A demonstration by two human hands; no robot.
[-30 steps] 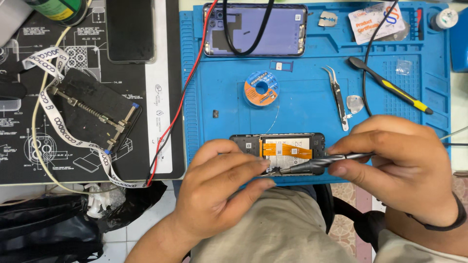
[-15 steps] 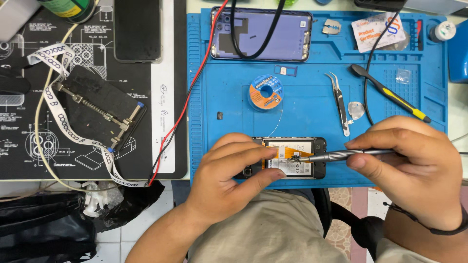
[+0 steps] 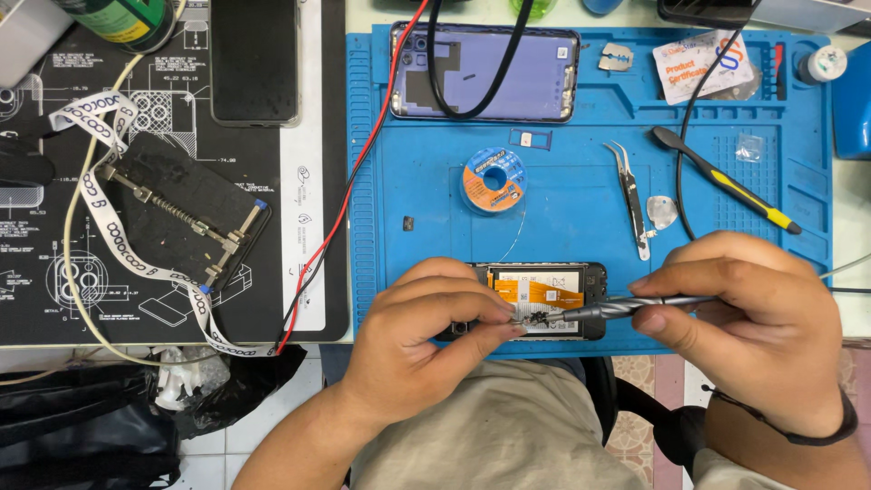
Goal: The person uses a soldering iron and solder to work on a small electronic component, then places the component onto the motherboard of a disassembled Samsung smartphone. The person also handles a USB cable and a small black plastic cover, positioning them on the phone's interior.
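My left hand (image 3: 426, 340) pins the opened phone (image 3: 544, 299) at the near edge of the blue mat (image 3: 562, 218), fingers over its left end. My right hand (image 3: 758, 331) grips a grey metal screwdriver (image 3: 626, 308), tip down inside the phone by my left fingertips. Beyond the phone: solder spool (image 3: 493, 180), tweezers (image 3: 632, 195), yellow-handled tool (image 3: 726, 181), purple back cover (image 3: 485, 73). Black clamp jig (image 3: 186, 218) sits left on the black mat (image 3: 54, 290).

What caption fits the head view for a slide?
Left hand steadies an opened phone on a blue mat; right hand holds a grey screwdriver.
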